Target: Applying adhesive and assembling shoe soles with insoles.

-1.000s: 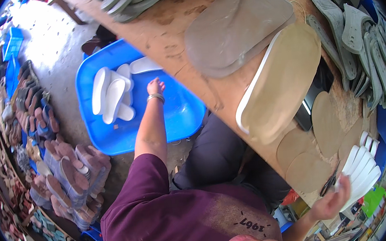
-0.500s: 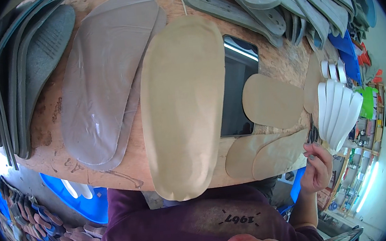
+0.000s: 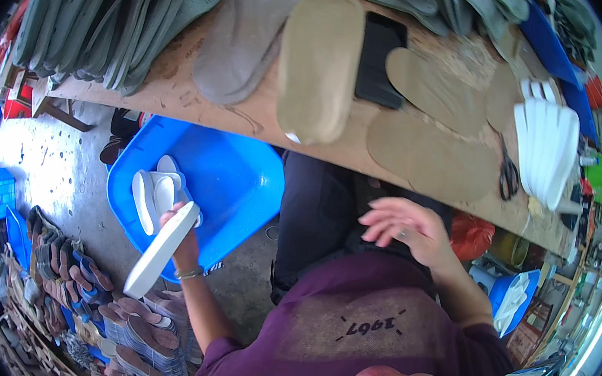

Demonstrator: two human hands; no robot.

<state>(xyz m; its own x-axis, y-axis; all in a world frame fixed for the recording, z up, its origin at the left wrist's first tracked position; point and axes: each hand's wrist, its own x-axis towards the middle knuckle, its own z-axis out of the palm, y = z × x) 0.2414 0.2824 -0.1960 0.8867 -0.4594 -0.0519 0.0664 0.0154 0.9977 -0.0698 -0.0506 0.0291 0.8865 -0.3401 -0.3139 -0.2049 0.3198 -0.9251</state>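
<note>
My left hand (image 3: 183,238) grips a long white shoe sole (image 3: 160,248) and holds it above the near edge of a blue plastic tub (image 3: 234,180) on the floor. Several more white soles (image 3: 155,196) lie inside that tub. My right hand (image 3: 402,229) hovers empty with its fingers spread, just below the front edge of the wooden workbench (image 3: 181,90). A fanned stack of white soles (image 3: 548,147) sits on the bench to the right, with black scissors (image 3: 508,173) beside it.
Tan insoles (image 3: 319,65), grey soles (image 3: 241,36) and a black pad (image 3: 378,59) cover the bench; piles of grey-green soles (image 3: 115,24) line its back. Stacks of brown and pink soles (image 3: 133,338) stand on the concrete floor at the left.
The view swung back to the left and down. My left hand has lifted a white sole out of the blue tub. My right hand has let go of the white stack and moved off the bench.
</note>
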